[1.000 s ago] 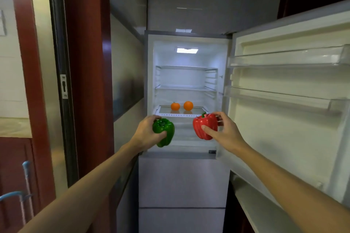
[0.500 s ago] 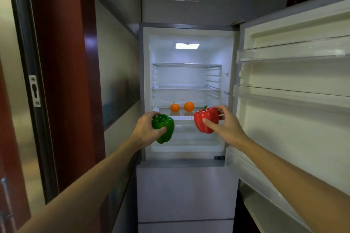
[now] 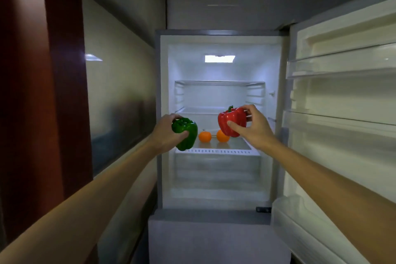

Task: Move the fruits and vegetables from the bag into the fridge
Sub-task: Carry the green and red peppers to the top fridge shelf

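My left hand [image 3: 166, 133] grips a green bell pepper [image 3: 186, 133] at the left front of the open fridge [image 3: 165, 92]. My right hand [image 3: 252, 128] holds a red bell pepper [image 3: 232, 121] by its sides, stem up, in front of the middle shelf space. Two oranges [image 3: 204, 136] [image 3: 222, 136] sit side by side on the lower glass shelf [image 3: 240, 146], just below and between the peppers. The red pepper partly covers the right orange. No bag is in view.
The fridge door [image 3: 342, 103] stands open on the right with clear door racks. Two upper shelves [image 3: 218, 82] and a drawer [image 3: 216, 169] under the lower shelf hold nothing visible. A grey wall panel [image 3: 120, 92] and a dark red door frame [image 3: 42, 92] close in the left side.
I have come closer to the fridge. Both hands have carried the peppers forward and up, now at the level of the oranges' shelf; the red pepper is higher than before.
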`<state>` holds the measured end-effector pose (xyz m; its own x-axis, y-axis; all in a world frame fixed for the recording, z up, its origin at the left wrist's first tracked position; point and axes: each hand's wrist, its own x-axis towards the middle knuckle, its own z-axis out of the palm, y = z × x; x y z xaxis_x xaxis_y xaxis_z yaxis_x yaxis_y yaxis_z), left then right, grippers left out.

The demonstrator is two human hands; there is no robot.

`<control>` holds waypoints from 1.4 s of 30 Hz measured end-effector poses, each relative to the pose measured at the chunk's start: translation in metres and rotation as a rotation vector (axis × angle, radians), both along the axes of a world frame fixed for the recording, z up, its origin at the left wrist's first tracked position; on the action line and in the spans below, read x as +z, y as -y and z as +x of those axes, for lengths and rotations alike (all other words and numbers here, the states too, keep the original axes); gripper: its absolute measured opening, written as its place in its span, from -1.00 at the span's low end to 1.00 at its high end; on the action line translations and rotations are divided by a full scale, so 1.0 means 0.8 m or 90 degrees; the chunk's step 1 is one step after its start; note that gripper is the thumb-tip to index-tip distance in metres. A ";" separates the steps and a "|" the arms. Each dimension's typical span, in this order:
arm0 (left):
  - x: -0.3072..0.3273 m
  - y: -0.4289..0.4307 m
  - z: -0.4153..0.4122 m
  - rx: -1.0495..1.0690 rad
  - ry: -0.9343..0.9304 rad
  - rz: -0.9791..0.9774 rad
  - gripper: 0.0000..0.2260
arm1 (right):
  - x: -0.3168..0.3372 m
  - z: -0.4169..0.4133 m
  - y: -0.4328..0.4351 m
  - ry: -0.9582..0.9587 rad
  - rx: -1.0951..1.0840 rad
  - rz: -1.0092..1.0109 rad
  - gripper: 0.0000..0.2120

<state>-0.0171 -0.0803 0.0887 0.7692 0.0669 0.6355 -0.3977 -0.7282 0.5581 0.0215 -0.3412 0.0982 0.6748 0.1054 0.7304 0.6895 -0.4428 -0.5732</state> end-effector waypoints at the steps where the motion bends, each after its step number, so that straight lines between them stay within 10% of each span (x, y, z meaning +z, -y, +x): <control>1: 0.005 0.002 0.011 0.005 0.007 0.002 -0.50 | 0.008 0.013 -0.001 0.006 0.001 0.001 -0.48; 42: 0.202 0.006 0.340 -0.013 0.243 -0.178 -0.67 | 0.202 0.356 -0.098 0.171 -0.160 0.040 -0.35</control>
<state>0.2549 -0.0847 0.2506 0.4873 0.2629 0.8327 -0.6250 -0.5610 0.5428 0.3067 -0.2624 0.2599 0.4575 -0.0901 0.8846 0.6929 -0.5874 -0.4182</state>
